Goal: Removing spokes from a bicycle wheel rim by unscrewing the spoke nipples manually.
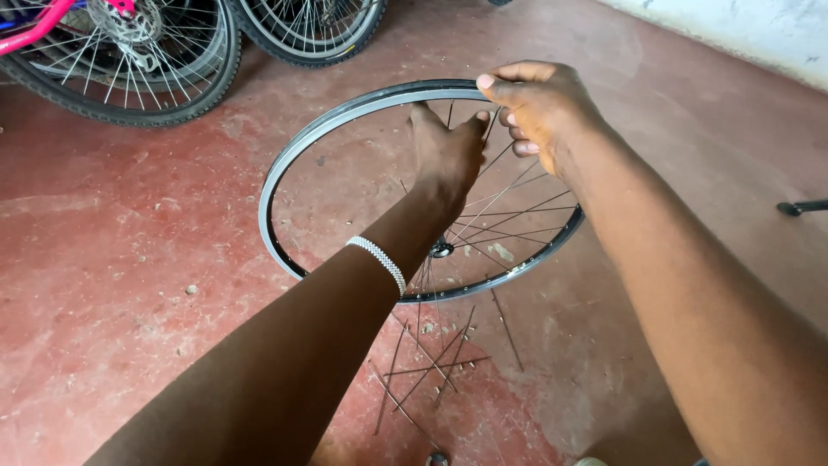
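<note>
Bare bicycle rim [297, 151] tilted on red floor [129, 259], few spokes [517, 211] laced to hub [442, 249]. Right hand [539, 108] at far rim edge – pinching spoke end. Left hand [444, 155] just beside, fingers closed on same spoke, running hubward. Loose spokes [431, 362] near.

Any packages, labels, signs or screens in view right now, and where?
None that I can make out: no package, sign or screen. In view are only the bare wheel rim in both hands, loose spokes on the red floor, and tyred bicycle wheels at top left.
</note>
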